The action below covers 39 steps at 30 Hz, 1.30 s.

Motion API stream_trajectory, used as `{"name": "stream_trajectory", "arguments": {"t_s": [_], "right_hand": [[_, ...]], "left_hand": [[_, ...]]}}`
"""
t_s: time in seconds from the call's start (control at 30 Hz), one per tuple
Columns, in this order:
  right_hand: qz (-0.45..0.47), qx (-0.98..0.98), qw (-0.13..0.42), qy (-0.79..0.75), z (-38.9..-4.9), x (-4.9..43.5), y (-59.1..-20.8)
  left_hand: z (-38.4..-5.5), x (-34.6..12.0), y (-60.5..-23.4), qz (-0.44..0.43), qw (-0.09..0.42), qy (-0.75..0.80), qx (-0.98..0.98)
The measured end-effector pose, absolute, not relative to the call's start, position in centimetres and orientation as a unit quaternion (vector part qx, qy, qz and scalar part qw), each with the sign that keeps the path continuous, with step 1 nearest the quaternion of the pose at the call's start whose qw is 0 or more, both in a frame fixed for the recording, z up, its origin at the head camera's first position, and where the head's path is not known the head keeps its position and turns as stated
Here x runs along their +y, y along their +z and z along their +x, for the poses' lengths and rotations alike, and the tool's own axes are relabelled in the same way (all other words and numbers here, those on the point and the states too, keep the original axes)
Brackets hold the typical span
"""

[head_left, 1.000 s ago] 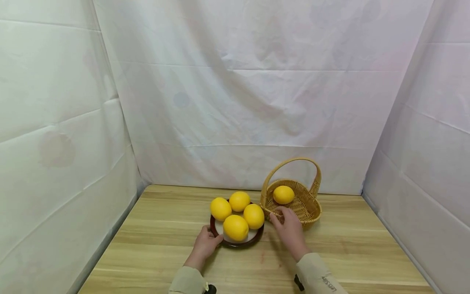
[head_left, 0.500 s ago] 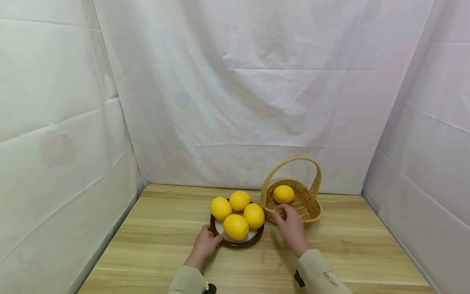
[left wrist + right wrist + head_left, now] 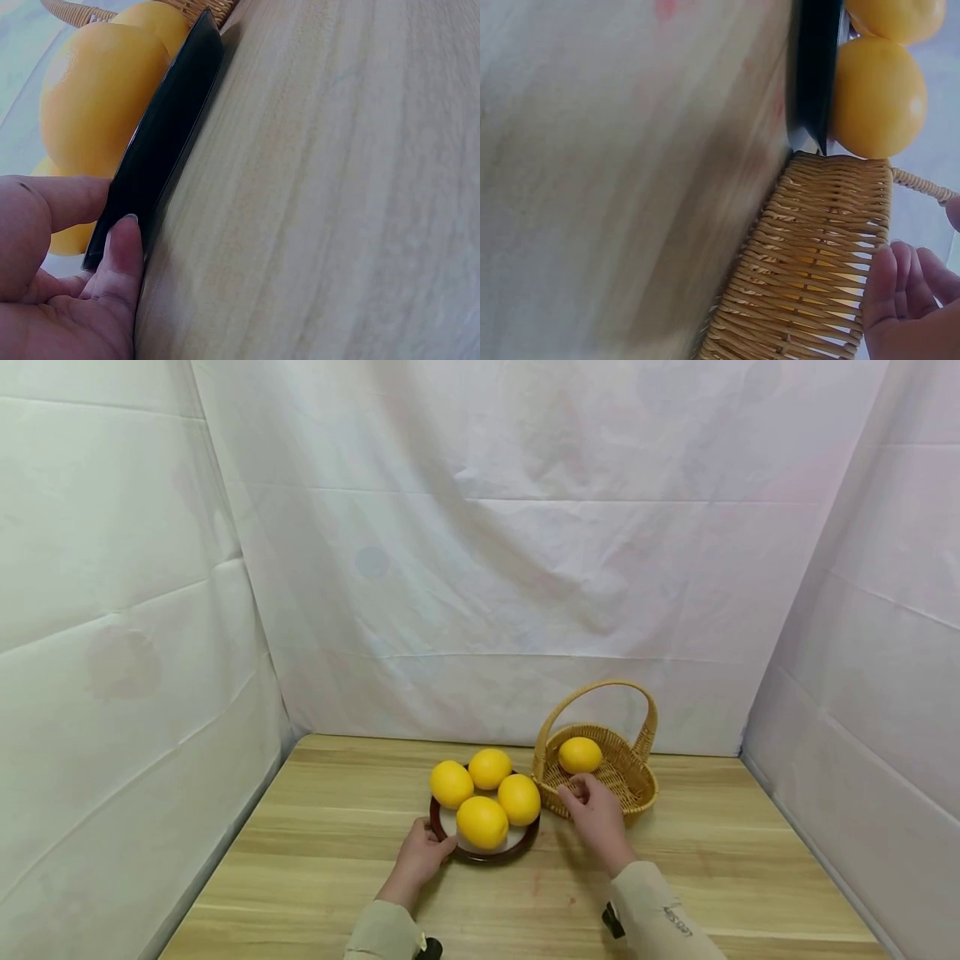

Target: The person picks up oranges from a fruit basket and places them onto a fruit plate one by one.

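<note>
My left hand [image 3: 422,857] pinches the near left rim of a round plate [image 3: 487,860] with a dark rim and white middle. In the left wrist view, the thumb and fingers [image 3: 124,251] grip the plate's dark edge. Several yellow lemons [image 3: 482,822] are on it. To its right stands a wicker basket [image 3: 637,793] with an arched handle. One lemon [image 3: 580,755] lies inside, toward the back left. Over the basket's near rim is my right hand [image 3: 597,822], thumb and fingers bent loosely with nothing between them. Its fingertips [image 3: 883,266] are right at the rim in the right wrist view.
Both things stand on a wood-grain table [image 3: 337,810], close together near its back edge. White cloth [image 3: 480,568] hangs behind the table and along both sides. The basket handle [image 3: 596,685] rises above the rim and the right hand.
My right hand has shifted slightly right along the basket's near rim. The left hand, the plate, the basket and the lemons keep their places.
</note>
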State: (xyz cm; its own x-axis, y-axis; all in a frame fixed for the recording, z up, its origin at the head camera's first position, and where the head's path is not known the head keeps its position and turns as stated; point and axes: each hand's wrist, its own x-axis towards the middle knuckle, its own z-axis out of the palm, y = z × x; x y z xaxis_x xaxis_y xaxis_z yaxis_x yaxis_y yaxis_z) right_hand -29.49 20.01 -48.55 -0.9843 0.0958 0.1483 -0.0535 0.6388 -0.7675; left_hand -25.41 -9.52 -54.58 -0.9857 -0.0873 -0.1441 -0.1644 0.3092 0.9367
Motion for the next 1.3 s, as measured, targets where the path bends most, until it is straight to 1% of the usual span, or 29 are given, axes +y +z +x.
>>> {"name": "stream_trajectory", "arguments": {"t_s": [0.3, 0.63, 1.1, 1.3], "right_hand": [[-0.024, -0.9, 0.061, 0.431, -29.7, 20.2, -47.8], [-0.029, -0.9, 0.05, 0.432, -30.5, 21.0, -47.4], [-0.043, -0.861, 0.002, 0.506, -31.9, 21.8, -47.0], [-0.052, -0.862, -0.004, 0.504, -32.5, 22.4, -46.6]], "left_hand": [[-25.4, -9.5, -54.6, -0.076, 0.032, 0.584, 0.808], [-25.6, -9.6, -55.0, -0.07, 0.031, 0.589, 0.805], [-25.4, -9.7, -54.7, -0.071, 0.03, 0.583, 0.809], [-25.5, -9.7, -54.6, -0.073, 0.034, 0.581, 0.81]]}}
